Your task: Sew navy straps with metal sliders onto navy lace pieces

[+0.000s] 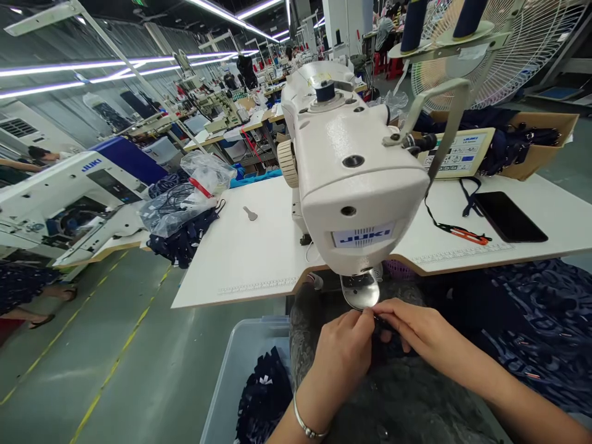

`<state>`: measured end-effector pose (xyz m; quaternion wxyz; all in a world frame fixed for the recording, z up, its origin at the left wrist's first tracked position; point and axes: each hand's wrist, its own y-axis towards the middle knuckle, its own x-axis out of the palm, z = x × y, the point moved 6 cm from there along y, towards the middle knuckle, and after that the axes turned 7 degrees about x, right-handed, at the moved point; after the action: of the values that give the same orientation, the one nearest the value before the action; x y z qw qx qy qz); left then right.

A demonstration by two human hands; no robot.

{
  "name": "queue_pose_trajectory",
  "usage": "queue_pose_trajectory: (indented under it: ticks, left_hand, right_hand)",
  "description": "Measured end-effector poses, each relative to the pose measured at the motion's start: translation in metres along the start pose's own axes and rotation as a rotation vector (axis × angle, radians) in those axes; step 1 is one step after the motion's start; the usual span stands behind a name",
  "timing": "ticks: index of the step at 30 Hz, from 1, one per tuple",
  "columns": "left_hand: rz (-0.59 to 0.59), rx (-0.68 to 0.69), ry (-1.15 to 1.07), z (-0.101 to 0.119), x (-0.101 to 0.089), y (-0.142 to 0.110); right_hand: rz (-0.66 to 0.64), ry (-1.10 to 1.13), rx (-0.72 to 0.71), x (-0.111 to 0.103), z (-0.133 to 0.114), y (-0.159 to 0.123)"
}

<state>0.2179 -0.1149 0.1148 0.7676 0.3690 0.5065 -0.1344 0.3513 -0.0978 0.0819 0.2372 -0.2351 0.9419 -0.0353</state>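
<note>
My left hand [348, 342] and my right hand [414, 324] meet just under the head of a white sewing machine [356, 142], fingertips nearly touching. Both are closed in a pinch on a piece of dark fabric [383, 320], mostly hidden behind my fingers. Directly above the fingertips is the machine's shiny metal plate [361, 290]. A silver bracelet circles my left wrist. Dark clothing on my lap lies below the hands.
A white table [250, 259] carries a phone [509, 216], orange thread snips [465, 234] and a small grey piece [250, 213]. A translucent bin [231, 364] with navy pieces stands below left. Navy patterned fabric [541, 327] hangs at right. Behind are a cardboard box [541, 154] and a fan.
</note>
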Motion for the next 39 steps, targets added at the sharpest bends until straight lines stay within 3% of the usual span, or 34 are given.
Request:
queue_pose_trajectory:
  ticks: [6,11,13,19,22,27,32,33,37,39]
  left_hand:
    - [-0.066,0.021,-0.045,0.003,0.002,0.002]
    - [-0.191,-0.199,-0.430,0.000,0.007,0.004]
    - [-0.175,-0.228,-0.539,-0.002,0.007,0.003]
    - [0.013,-0.128,-0.760,-0.005,0.000,-0.004]
    - [0.022,-0.197,-0.817,-0.007,0.000,-0.005]
    - [0.048,-0.455,-1.001,-0.016,0.007,-0.009]
    - [0.140,-0.602,-1.040,-0.025,0.012,-0.014]
    - [0.159,-0.616,-1.029,-0.026,0.012,-0.014]
    - [0.182,-0.575,-0.973,-0.023,0.012,-0.010]
    - [0.185,-0.521,-0.897,-0.019,0.012,-0.008]
  right_hand:
    - [0.058,-0.145,-0.070,0.003,-0.004,0.000]
    - [0.164,-0.014,0.115,0.003,0.015,0.003]
    - [0.128,0.084,0.164,0.004,0.017,0.005]
    - [-0.147,0.339,0.192,0.005,0.004,0.007]
    - [-0.025,0.212,0.088,-0.015,-0.005,0.007]
    - [0.118,-0.078,-0.115,-0.036,-0.021,0.009]
    - [0.525,-0.158,-0.381,-0.045,-0.024,-0.004]
    - [0.520,-0.120,-0.380,-0.042,-0.019,-0.006]
    - [0.213,0.056,-0.229,-0.009,0.001,-0.003]
    - [0.231,0.184,-0.145,-0.002,0.006,-0.003]
